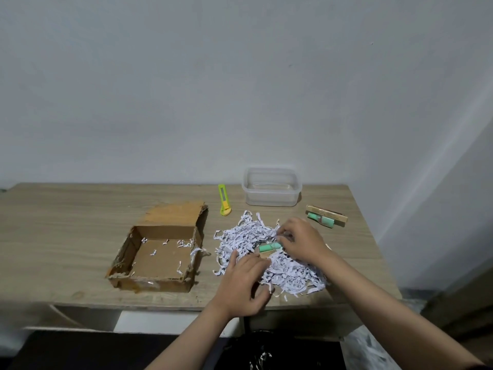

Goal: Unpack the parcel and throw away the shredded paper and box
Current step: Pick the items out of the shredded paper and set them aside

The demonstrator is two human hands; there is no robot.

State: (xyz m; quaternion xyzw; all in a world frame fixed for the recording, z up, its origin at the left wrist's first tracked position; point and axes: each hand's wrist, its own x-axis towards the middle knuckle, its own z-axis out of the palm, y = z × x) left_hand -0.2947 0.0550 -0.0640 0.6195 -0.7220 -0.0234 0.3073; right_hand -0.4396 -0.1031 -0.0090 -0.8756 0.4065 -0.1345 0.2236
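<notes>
An opened cardboard box [157,260] lies on the wooden table [66,222], with a few paper shreds left inside. To its right spreads a heap of white shredded paper [248,239]. A mint-green tube-shaped item [269,247] and a small tan piece [265,254] lie in the heap. My right hand [301,240] rests on the heap's far right, fingers pinching at the tube's end. My left hand [244,283] presses on the near side of the heap, fingers curled into the shreds.
A yellow-green box cutter [223,200] and a clear plastic container [271,186] stand behind the heap. A second green tube on a tan card [326,218] lies at the right. A dark bin [266,351] with some shreds sits below the table's front edge.
</notes>
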